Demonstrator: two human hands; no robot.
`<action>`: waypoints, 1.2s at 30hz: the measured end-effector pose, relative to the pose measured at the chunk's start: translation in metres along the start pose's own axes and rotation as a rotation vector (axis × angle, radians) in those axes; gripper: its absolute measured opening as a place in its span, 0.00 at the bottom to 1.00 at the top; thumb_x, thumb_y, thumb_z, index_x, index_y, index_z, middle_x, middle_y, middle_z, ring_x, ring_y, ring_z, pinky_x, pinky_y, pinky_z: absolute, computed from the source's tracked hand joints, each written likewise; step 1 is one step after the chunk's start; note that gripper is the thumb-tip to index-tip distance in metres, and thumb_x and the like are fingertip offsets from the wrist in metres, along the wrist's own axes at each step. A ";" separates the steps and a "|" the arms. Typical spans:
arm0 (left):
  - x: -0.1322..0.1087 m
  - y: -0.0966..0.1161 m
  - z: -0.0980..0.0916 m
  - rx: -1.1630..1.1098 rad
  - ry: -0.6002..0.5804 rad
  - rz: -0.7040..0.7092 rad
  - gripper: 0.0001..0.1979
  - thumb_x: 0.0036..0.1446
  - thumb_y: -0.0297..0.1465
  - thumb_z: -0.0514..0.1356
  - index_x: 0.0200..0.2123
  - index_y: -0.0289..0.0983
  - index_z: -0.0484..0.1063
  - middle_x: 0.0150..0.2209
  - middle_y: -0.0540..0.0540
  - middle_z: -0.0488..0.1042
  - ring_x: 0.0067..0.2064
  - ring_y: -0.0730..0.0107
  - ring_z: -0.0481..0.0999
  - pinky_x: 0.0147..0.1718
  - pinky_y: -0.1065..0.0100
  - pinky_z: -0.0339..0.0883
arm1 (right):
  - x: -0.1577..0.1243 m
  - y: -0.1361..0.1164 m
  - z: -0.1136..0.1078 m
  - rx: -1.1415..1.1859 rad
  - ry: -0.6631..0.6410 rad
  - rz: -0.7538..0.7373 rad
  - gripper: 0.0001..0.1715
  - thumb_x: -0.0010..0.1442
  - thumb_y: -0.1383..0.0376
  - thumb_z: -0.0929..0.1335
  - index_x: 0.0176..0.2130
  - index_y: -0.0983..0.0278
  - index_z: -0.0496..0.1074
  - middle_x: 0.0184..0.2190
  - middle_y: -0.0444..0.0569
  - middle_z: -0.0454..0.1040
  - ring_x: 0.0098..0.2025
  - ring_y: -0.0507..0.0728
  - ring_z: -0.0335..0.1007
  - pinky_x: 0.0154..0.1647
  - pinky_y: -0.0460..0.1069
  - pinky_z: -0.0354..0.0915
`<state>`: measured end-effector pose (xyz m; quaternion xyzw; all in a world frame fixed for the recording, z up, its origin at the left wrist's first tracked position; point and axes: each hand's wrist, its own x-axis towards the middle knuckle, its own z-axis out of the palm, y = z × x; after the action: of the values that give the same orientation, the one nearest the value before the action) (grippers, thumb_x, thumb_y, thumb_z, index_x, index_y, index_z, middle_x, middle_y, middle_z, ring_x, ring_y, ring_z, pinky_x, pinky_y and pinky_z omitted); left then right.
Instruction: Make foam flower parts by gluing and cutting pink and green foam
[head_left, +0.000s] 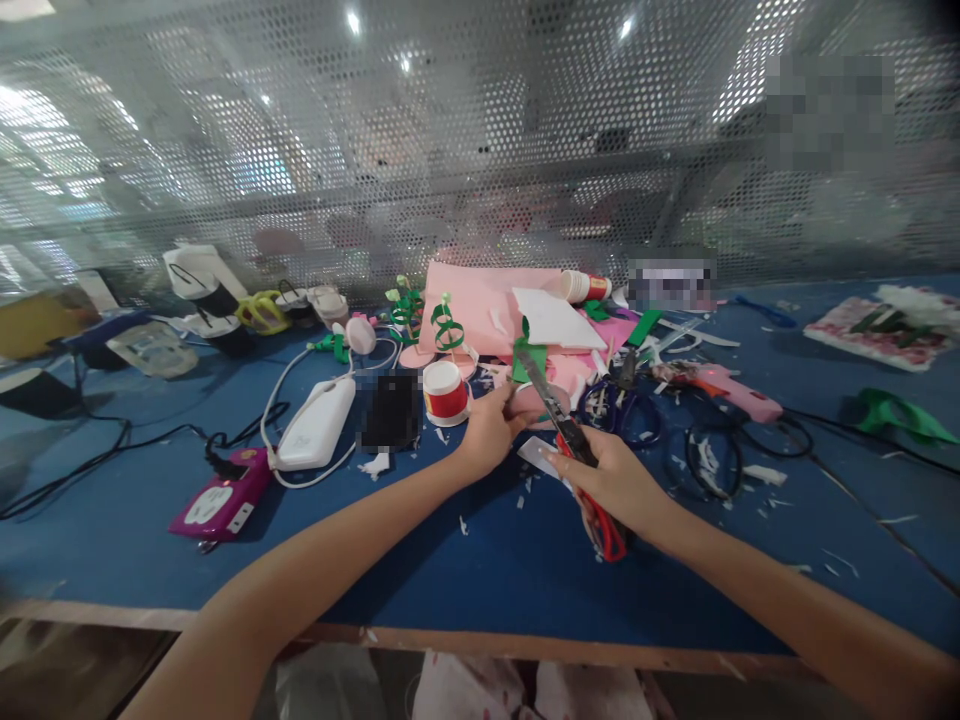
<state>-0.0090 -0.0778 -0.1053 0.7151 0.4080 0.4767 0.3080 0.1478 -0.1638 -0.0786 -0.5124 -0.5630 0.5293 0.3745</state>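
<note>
My right hand [619, 480] is closed round scissors [574, 440] with red and black handles. Their metal blades point up and left, passing in front of a pink round piece [551, 400]. That piece is pinched at its left side by the fingers of my left hand [491, 430]. Just beyond the blade tips is a piece of green paper [530, 362]. A small pale strip [538, 455] lies under the scissors, near my right thumb. To the left of my left hand stands a red and white paper cup [445, 393].
Pink sheets [480, 290] and a white sheet [559, 318] lie behind my hands. A pink glue gun [739, 392] and dark-handled scissors [626, 415] are at right. A white power bank [317, 425], a black phone-like slab [394, 412] and a purple socket block [225, 495] lie left. Perforated metal rises behind.
</note>
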 end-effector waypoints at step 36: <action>0.006 -0.003 0.001 -0.364 0.024 -0.103 0.16 0.44 0.26 0.63 0.40 0.34 0.73 0.35 0.47 0.77 0.37 0.68 0.74 0.38 0.66 0.71 | 0.000 -0.006 -0.003 0.146 0.035 0.057 0.18 0.50 0.56 0.69 0.27 0.60 0.57 0.11 0.33 0.58 0.08 0.48 0.56 0.06 0.43 0.60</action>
<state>-0.0078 -0.0711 -0.1055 0.6199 0.3548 0.5349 0.4513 0.1500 -0.1624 -0.0719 -0.5090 -0.5013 0.5703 0.4055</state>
